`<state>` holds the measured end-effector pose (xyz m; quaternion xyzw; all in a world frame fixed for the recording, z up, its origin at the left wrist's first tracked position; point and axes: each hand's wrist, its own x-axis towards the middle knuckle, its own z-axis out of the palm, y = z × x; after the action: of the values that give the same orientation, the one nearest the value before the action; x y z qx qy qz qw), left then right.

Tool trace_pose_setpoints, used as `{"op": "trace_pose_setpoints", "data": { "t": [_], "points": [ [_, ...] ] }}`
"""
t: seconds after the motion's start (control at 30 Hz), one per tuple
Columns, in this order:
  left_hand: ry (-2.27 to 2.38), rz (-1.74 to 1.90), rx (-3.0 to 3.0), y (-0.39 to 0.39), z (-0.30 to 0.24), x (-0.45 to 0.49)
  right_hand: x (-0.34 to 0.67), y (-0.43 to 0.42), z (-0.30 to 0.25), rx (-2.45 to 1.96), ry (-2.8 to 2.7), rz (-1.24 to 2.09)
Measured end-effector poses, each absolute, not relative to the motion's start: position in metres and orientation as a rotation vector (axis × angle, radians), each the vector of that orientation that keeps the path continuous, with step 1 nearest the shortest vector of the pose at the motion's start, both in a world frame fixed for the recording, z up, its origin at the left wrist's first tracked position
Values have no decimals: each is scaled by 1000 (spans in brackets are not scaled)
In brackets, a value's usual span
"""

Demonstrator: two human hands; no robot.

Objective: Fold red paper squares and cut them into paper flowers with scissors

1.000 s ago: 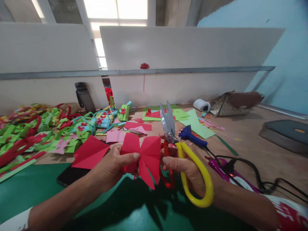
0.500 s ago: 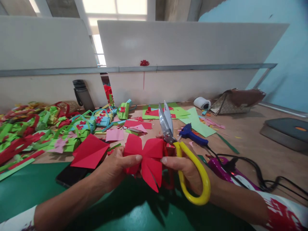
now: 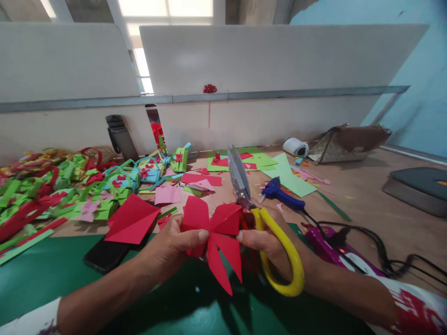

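clamps left hand (image 3: 171, 244), with thumb on top, on red paper flower (image 3: 225, 222) at near centre; holds scissors (image 3: 246, 197) in right hand (image 3: 277, 246), with fingers mostly hidden and thumb at flower's right edge.

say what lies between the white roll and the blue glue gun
In the head view, a pale green sheet lies between the white roll and the blue glue gun, with small scraps close to the roll.

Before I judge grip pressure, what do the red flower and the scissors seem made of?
Red flower: matte paper, perhaps light card, given its thin cut edges and creases. Scissors: blades look like polished metal, silvery and reflective; the yellow handle looks smooth, probably plastic, with a soft sheen.
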<state>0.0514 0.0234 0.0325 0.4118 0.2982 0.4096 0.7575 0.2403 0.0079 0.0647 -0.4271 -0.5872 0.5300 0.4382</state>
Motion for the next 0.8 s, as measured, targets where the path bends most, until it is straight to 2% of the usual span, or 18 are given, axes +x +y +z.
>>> {"op": "trace_pose_setpoints", "data": {
  "t": [0.57,0.8],
  "points": [
    [699,896,885,22,34,55,239,3,68,-1088,-1537,1205],
    [659,956,854,28,34,48,240,9,65,-1228,-1512,1208]
  ]
}}
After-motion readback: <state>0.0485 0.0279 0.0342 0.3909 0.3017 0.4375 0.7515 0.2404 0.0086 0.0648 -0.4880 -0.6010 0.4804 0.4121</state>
